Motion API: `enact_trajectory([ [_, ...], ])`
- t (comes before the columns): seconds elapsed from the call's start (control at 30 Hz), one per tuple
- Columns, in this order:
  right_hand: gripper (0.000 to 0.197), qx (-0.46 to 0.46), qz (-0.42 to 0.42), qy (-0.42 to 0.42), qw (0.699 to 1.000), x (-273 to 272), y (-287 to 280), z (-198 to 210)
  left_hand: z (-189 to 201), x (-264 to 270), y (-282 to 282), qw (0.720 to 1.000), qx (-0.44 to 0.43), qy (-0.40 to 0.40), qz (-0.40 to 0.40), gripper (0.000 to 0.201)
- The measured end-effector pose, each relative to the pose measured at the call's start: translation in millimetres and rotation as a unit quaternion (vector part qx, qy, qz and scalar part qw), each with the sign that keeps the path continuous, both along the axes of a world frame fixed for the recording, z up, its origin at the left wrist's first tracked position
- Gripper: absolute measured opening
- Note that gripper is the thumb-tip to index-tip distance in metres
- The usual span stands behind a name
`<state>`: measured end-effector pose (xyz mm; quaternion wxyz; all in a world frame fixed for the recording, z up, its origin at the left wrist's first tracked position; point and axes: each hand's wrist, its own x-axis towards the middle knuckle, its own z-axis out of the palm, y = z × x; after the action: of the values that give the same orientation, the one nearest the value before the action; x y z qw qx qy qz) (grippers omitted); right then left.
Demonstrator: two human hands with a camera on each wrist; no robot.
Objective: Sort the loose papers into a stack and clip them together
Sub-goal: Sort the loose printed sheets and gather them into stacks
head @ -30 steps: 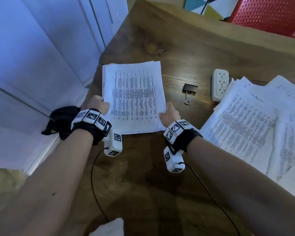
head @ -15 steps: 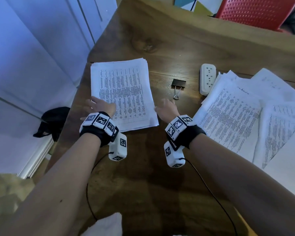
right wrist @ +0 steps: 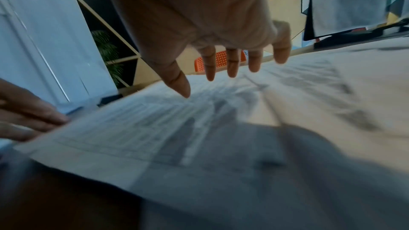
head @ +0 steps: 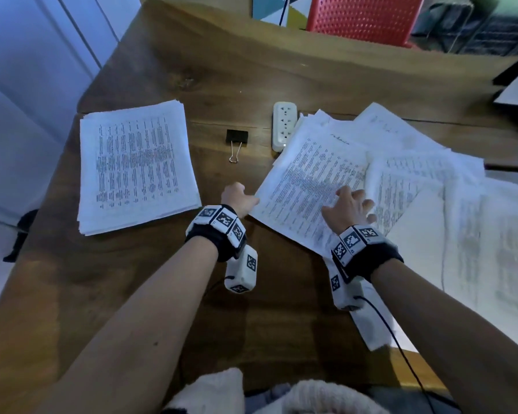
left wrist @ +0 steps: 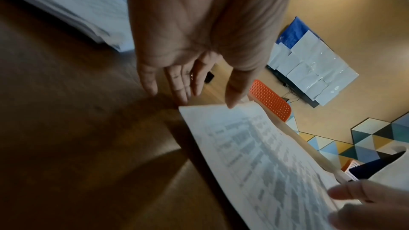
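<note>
Both hands' fingers spread straight: left hand point(head: 239, 198) touches the thin printed white sheet's point(head: 308, 189) edge, right hand point(head: 349, 208) over it.

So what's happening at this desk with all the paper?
A person is sorting papers on a wooden desk. A tidy stack lies at the left, and a black binder clip lies unused beside it. Both open hands are at the messy spread of loose sheets: the left hand at its near corner, the right hand over the top page.
</note>
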<state>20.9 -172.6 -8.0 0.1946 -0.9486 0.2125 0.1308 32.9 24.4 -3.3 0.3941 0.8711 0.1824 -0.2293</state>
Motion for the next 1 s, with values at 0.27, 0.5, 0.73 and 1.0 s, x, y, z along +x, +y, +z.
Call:
enact_trajectory([
  [0.27,0.060,-0.013,-0.065,0.003,0.998,-27,-70,-20,6,-3,-65,0.998,-0.044,0.000,0.045,0.007],
  [0.5,0.008,0.121,-0.049,0.007,0.991,-8,-99,-7,-6,-20,-90,0.994,-0.066,0.002,0.087,0.040],
  [0.73,0.048,0.389,0.051,0.044,0.919,-12,-49,4,-9,-42,-121,0.939,-0.314,0.059,0.125,0.034],
  [1.0,0.026,0.132,0.145,-0.036,0.980,-22,-86,-16,-34,-49,-125,0.989,-0.083,0.026,0.117,0.038],
])
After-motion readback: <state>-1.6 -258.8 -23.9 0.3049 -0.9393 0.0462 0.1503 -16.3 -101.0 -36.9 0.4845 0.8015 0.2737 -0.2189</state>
